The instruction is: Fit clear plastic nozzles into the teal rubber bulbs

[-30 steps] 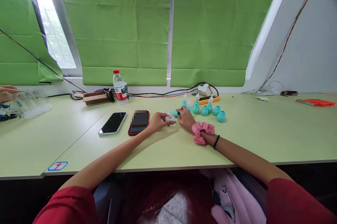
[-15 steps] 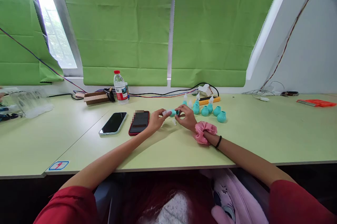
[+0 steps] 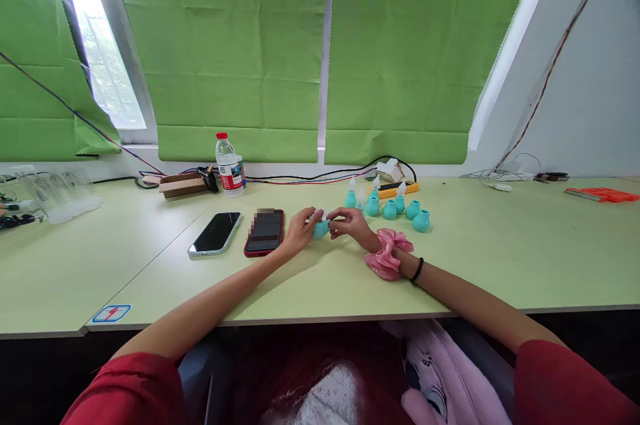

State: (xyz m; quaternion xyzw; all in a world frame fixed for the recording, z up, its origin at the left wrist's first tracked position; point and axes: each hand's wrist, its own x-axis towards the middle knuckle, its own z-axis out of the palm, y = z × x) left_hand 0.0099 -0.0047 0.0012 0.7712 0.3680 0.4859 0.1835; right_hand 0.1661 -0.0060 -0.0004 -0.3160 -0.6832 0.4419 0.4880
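Note:
A small round turquoise pot is held low over the table, with a bit of white showing above it between my fingers. My left hand is closed on the pot's left side. From the right, my right hand pinches at the pot's upper edge, its fingertips partly hiding the rim. Several like pots stand just beyond: a bare one is nearest on the right, and a pot with a white flame-shaped top is behind my right hand.
Two phones, one pale-edged and one red-cased, lie left of my hands. A water bottle, a cardboard box and cables line the back. An orange cutter lies far right; clear plastic cups are far left.
The turquoise pot has gone from lying sideways in my fingers to roughly upright and lower. A loose white piece on the table beneath my hands no longer shows.

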